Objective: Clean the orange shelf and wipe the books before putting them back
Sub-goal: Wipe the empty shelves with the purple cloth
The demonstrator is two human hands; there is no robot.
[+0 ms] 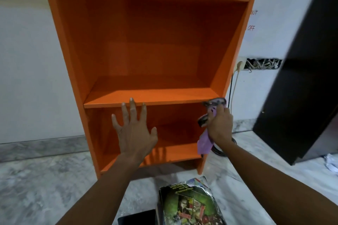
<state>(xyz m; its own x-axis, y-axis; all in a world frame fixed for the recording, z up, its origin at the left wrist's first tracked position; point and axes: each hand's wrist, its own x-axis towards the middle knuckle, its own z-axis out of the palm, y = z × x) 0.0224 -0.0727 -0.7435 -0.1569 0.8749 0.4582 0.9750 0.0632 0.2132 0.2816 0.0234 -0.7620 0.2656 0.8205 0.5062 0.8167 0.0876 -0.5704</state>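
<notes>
The orange shelf [146,45] stands against the white wall, its compartments holding nothing. My right hand [220,124] grips a purple cloth [205,142] and presses it on the right end of the middle board's front edge. My left hand [134,131] is spread with straight fingers in front of the same board, fingertips at its front edge. A stack of books [190,204] with a green cover on top lies on the floor below, in front of the shelf.
A dark flat object [137,218] lies left of the books on the marble floor [45,179]. A black cabinet [300,78] stands at the right. A wall socket [241,64] with cables hangs beside the shelf's right side.
</notes>
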